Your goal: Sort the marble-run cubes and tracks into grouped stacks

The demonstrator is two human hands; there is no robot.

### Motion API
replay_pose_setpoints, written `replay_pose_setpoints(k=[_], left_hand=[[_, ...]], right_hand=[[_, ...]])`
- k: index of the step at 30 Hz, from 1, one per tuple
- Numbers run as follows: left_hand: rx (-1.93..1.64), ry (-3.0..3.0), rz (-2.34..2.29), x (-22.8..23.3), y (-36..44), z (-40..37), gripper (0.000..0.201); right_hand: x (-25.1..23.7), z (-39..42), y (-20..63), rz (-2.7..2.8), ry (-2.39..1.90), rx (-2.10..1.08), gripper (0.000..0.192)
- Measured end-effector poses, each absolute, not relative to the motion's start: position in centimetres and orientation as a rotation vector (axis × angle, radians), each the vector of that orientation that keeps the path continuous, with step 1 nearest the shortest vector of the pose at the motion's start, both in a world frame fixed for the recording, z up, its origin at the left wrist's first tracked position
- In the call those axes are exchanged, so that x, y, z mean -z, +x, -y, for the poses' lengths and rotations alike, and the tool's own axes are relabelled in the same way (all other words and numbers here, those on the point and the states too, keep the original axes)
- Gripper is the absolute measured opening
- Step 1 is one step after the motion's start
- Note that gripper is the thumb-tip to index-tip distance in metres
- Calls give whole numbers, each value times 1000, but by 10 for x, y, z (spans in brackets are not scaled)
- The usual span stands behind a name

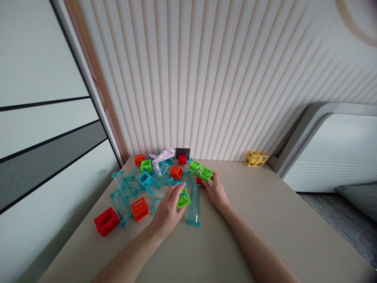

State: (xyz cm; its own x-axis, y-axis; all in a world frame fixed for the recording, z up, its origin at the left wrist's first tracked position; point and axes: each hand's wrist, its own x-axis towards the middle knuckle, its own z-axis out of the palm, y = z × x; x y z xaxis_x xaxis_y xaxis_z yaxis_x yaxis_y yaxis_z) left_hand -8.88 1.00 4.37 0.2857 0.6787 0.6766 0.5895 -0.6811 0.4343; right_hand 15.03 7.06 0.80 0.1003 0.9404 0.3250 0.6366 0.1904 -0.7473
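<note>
My left hand (pixel 168 210) grips a green cube-shaped block (pixel 183 199) near the middle of the beige table (pixel 265 220). A clear teal tube (pixel 194 204) lies just right of it, between my hands. My right hand (pixel 216 191) holds another green block (pixel 205 173), which sits on or against a red block (pixel 199 181); I cannot tell which. Beyond lie orange blocks (pixel 176 171), a green block (pixel 194 167) and a blue block (pixel 145 179) among several teal track pieces (pixel 126 188).
A red block (pixel 106 221) and an orange block (pixel 139 208) lie near the table's left edge. A yellow lattice cube (pixel 255 158) stands at the back right by the ribbed wall. A white bed frame (pixel 330 149) stands to the right. A lilac piece (pixel 161 157) rests at the back.
</note>
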Motion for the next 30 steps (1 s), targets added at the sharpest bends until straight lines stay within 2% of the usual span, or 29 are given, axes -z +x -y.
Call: replay_pose_setpoints(k=[10, 16, 21, 30], left_hand=[[-1365, 2423, -1207, -40, -89, -12, 81], [-1366, 2419, -1207, -39, -89, -12, 82], [-1367, 2420, -1230, -40, -88, -11, 76], [-1335, 2422, -1219, -38, -89, -12, 78]], right_hand=[[-9, -69, 150, 1605, -1556, -346, 47], [-11, -68, 151, 1609, -1516, -325, 43], [-13, -67, 153, 1647, -1476, -322, 40], [-7, -69, 154, 1616, -1469, -325, 46]])
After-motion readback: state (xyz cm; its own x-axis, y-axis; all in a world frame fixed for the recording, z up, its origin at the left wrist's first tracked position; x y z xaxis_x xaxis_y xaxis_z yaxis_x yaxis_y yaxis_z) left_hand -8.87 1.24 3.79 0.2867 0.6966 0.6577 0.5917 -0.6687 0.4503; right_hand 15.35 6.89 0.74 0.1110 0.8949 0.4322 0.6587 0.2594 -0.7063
